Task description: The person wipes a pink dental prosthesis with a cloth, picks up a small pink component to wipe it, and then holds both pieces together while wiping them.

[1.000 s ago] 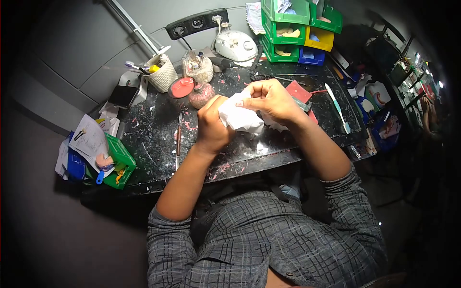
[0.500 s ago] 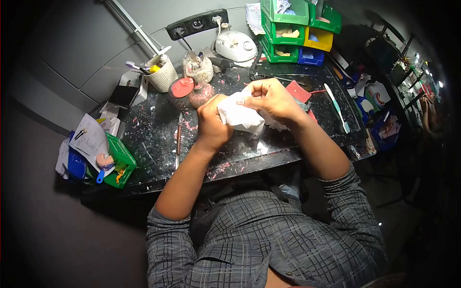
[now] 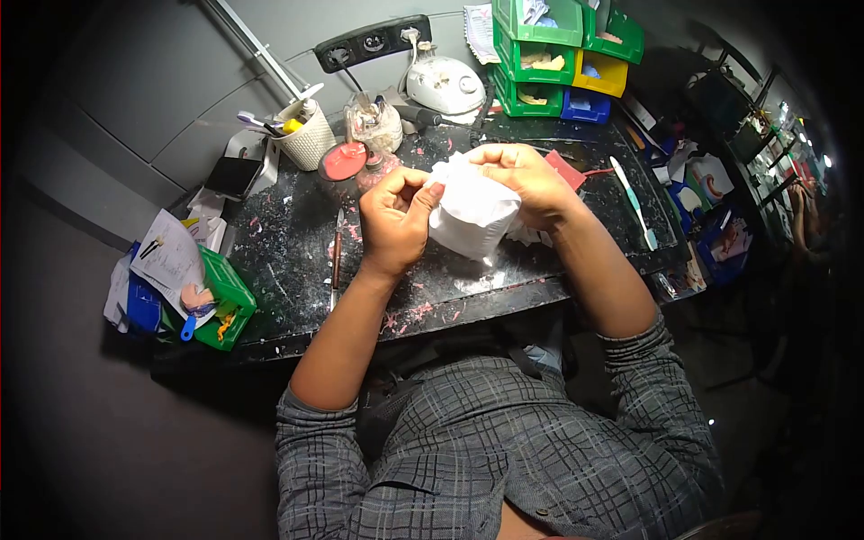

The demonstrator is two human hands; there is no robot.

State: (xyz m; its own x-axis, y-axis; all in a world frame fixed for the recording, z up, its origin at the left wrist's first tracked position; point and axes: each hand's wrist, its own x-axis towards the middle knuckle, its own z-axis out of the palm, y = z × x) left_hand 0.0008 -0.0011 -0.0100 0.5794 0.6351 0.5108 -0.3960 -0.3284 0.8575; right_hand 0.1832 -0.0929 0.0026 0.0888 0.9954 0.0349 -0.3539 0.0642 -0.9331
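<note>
Between my two hands, over the front of the black workbench (image 3: 297, 279), a white tissue (image 3: 474, 214) is spread out and hangs down in a loose sheet. My left hand (image 3: 393, 225) pinches its left edge between thumb and fingers. At the upper right, my right hand (image 3: 533, 187) grips the other side, its fingertips partly behind the tissue. Whether anything lies inside the tissue is hidden. Left of my left hand lies a slim carving knife with a brown handle (image 3: 337, 258). A round red dish (image 3: 345, 161) sits just beyond that hand.
A red sheet (image 3: 564, 169) and a teal-and-white toothbrush (image 3: 634, 203) lie to the right. Behind stand a jar (image 3: 376, 126), a white woven cup (image 3: 304, 144), a white machine (image 3: 445, 85) and stacked green bins (image 3: 531, 63). A green bin (image 3: 230, 297) with papers is at left.
The tissue was bunched up and is now opened wider. My left hand has turned, its thumb now pinching the near edge; my right hand has shifted slightly right.
</note>
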